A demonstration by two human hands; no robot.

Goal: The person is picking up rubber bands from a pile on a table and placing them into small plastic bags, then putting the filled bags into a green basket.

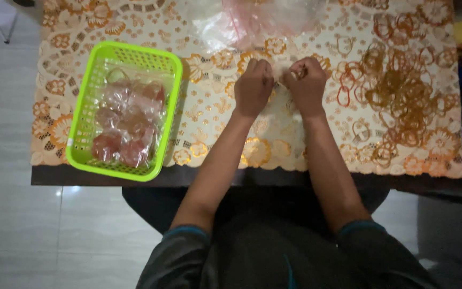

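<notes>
My left hand (253,87) and my right hand (307,83) meet at the middle of the table, both with fingers closed on a small clear plastic packet (283,71) pinched between them. Most of the packet is hidden by my fingers. A pile of clear and pinkish plastic bags (252,18) lies just beyond my hands. Several orange rubber bands (397,96) are scattered on the cloth to the right of my right hand.
A lime green plastic basket (81,123) at the left holds several tied clear packets with reddish contents (129,123). A cream and orange lace-pattern tablecloth (215,128) covers the table. Grey tiled floor (6,214) shows at the left and below.
</notes>
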